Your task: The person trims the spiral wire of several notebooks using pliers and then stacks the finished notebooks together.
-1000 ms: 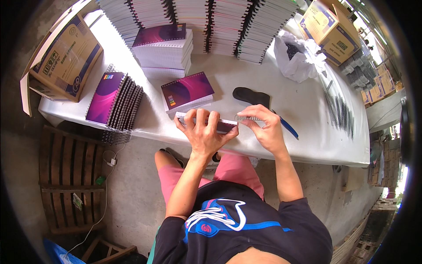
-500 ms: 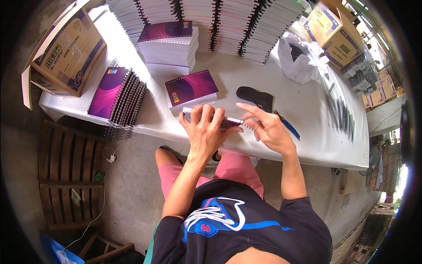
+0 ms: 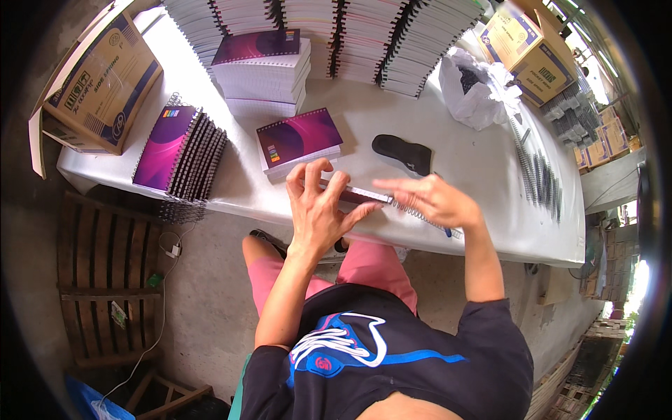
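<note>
My left hand [image 3: 316, 208] grips a small purple-covered notebook [image 3: 357, 195] edge-up at the table's front edge, fingers behind and thumb in front. A wire spiral coil [image 3: 413, 211] runs out from the notebook's right end. Over this coil is my right hand [image 3: 441, 203], index finger stretched toward the notebook and the other fingers curled at the wire; their exact hold is partly hidden. Just behind my left hand lie purple-covered punched pages [image 3: 299, 136]. A black flat insole-shaped piece [image 3: 402, 152] is beyond my right hand, which mostly covers a blue-handled tool [image 3: 448, 232].
Bound purple notebooks [image 3: 168, 150] are stacked at left beside an open carton [image 3: 105, 84]. Unbound page stacks [image 3: 259, 77] and tall rows of coil-bound books [image 3: 364, 42] stand behind. At right are a white plastic bag [image 3: 476, 98], loose coils [image 3: 539, 175] and another carton [image 3: 525, 52].
My right hand has moved slightly right and down, over the coil. More of the coil now shows beyond the notebook's end. My left hand keeps its grip.
</note>
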The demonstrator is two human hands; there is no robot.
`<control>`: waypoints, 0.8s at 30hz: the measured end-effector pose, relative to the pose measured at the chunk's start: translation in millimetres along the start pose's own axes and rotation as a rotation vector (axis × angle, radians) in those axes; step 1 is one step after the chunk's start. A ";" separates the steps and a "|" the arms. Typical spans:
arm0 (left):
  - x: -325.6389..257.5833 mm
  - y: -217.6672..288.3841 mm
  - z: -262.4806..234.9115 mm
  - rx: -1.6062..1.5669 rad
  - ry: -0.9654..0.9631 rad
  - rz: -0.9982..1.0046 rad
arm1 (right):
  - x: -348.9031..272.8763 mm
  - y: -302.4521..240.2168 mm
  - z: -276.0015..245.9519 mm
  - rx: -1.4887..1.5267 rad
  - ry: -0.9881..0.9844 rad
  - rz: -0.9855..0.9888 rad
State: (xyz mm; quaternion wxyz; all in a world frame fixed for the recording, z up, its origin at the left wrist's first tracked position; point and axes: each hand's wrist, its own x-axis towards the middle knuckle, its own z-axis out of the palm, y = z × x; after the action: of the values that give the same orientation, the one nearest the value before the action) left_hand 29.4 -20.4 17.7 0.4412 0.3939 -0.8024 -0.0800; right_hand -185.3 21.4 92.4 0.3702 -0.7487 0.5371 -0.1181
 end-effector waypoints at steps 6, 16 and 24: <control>1.2 3.3 3.2 -0.076 -0.063 0.034 | 37.4 76.6 -13.2 -0.463 0.384 -0.006; 4.5 5.9 2.2 -0.089 -0.077 0.043 | 27.3 94.3 21.4 -0.715 0.677 0.097; 0.1 1.3 4.8 -0.140 -0.081 0.007 | 1.0 49.0 15.2 0.965 0.272 -0.484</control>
State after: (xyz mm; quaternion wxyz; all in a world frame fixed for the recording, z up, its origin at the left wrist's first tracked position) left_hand 25.0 -20.6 15.5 0.4352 0.3557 -0.8134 -0.1502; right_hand -211.3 19.7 48.2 0.5609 -0.5741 0.2778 -0.5278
